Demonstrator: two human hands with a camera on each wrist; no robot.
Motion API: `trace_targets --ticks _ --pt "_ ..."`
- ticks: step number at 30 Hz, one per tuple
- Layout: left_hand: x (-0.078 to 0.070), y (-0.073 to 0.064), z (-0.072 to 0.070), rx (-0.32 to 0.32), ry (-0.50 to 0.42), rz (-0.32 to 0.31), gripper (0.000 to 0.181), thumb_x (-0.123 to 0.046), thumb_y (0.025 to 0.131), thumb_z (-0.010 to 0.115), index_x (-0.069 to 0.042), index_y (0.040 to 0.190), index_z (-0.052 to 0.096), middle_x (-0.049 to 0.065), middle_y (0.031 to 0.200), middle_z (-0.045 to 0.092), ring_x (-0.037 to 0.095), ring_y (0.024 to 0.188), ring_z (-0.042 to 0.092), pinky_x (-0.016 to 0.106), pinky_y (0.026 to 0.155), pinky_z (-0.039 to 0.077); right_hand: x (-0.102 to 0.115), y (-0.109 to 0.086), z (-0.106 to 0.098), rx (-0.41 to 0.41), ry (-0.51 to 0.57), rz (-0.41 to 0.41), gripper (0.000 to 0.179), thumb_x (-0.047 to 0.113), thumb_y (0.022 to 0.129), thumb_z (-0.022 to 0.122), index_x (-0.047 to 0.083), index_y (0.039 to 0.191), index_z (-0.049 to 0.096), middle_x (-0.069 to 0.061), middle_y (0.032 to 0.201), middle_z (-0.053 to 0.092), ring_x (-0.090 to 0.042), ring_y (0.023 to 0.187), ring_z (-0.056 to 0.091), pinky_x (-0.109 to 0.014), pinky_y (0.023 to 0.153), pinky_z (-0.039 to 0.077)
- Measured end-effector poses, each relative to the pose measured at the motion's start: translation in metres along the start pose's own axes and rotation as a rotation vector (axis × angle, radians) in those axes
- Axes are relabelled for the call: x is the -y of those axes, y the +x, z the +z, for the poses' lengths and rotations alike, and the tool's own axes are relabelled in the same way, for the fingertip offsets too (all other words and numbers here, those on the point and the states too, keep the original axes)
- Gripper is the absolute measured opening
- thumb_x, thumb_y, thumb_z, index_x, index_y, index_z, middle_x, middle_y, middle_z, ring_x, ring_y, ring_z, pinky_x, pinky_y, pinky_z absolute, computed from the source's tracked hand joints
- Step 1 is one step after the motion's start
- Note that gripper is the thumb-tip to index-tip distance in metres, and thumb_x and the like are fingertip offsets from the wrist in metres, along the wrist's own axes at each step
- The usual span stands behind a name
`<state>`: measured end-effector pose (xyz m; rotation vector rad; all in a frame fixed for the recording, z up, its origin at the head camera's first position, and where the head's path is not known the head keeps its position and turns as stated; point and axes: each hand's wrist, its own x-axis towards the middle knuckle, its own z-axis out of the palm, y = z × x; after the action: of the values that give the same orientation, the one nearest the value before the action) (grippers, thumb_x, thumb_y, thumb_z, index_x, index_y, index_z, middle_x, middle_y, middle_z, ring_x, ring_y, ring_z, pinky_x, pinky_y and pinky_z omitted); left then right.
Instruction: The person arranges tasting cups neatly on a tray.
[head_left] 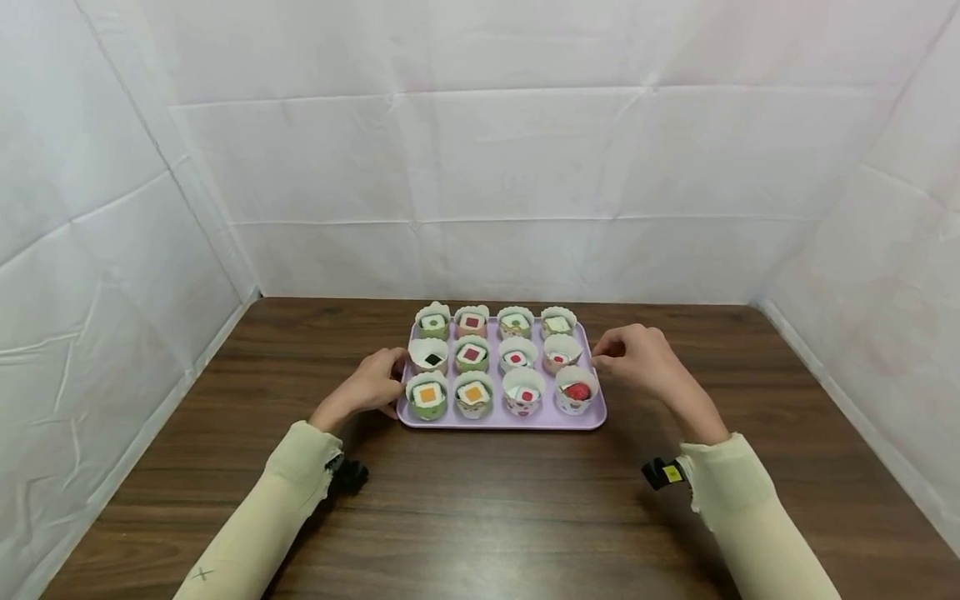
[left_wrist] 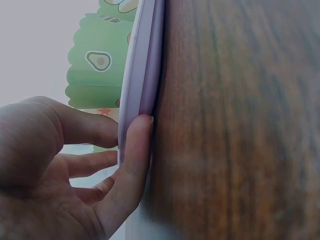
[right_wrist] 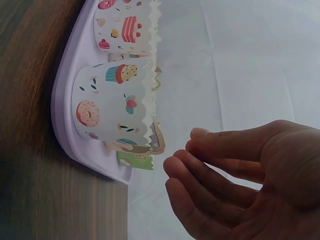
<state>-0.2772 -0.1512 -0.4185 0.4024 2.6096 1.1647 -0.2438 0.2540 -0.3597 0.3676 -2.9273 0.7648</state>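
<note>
A lilac tray point(head_left: 495, 426) on the table carries rows of patterned paper baking cups. My left hand point(head_left: 369, 383) grips the tray's left edge; in the left wrist view its thumb lies at the rim and a finger reaches against the underside. At the right edge, my right hand point(head_left: 637, 357) hovers with fingers loosely bent, holding nothing, a gap from the white cup point(right_wrist: 112, 102) in the right wrist view. Two front cups hold white pieces with orange squares point(head_left: 428, 395). A red piece point(head_left: 577, 391) sits in the front right cup. Others hold white pieces with red, green or black centres.
Brown wood-grain table point(head_left: 465, 517) extends around the tray. White sheeting point(head_left: 510, 158) hangs behind the table and along both sides. Black wrist devices point(head_left: 349, 475) are strapped at both sleeves.
</note>
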Motion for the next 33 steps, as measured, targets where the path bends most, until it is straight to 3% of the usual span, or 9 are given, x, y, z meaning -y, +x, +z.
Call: trace_targets --ticks 13,23,33 --pt "-0.0010 0.0032 -0.0022 0.010 0.005 -0.002 0.048 0.010 0.081 0.054 0.008 0.129 0.055 0.029 0.122 0.050 0.039 0.097 0.062 0.033 0.054 0.065 0.0001 0.0012 0.0041 0.018 0.018 0.014 0.010 0.015 0.091 0.074 0.006 0.095 0.077 -0.006 0.085 0.074 -0.019 0.076 0.063 -0.027 0.064 0.053" --pt "0.0003 0.0002 -0.0003 0.002 0.004 -0.010 0.046 0.010 0.080 0.054 0.008 0.127 0.056 0.028 0.119 0.050 0.038 0.096 0.061 0.032 0.054 0.065 0.0026 -0.0006 0.0050 0.044 0.052 0.029 0.013 0.014 0.093 0.073 0.003 0.098 0.075 -0.008 0.083 0.073 -0.014 0.065 0.064 -0.026 0.057 0.055" --pt "-0.0023 0.0000 -0.0014 0.006 0.003 -0.021 0.050 0.010 0.081 0.053 0.008 0.130 0.055 0.028 0.120 0.049 0.039 0.098 0.060 0.032 0.055 0.065 0.0055 -0.0024 0.0052 0.071 0.046 0.036 0.015 0.019 0.095 0.072 0.004 0.101 0.074 -0.008 0.087 0.074 -0.014 0.067 0.065 -0.027 0.059 0.057"
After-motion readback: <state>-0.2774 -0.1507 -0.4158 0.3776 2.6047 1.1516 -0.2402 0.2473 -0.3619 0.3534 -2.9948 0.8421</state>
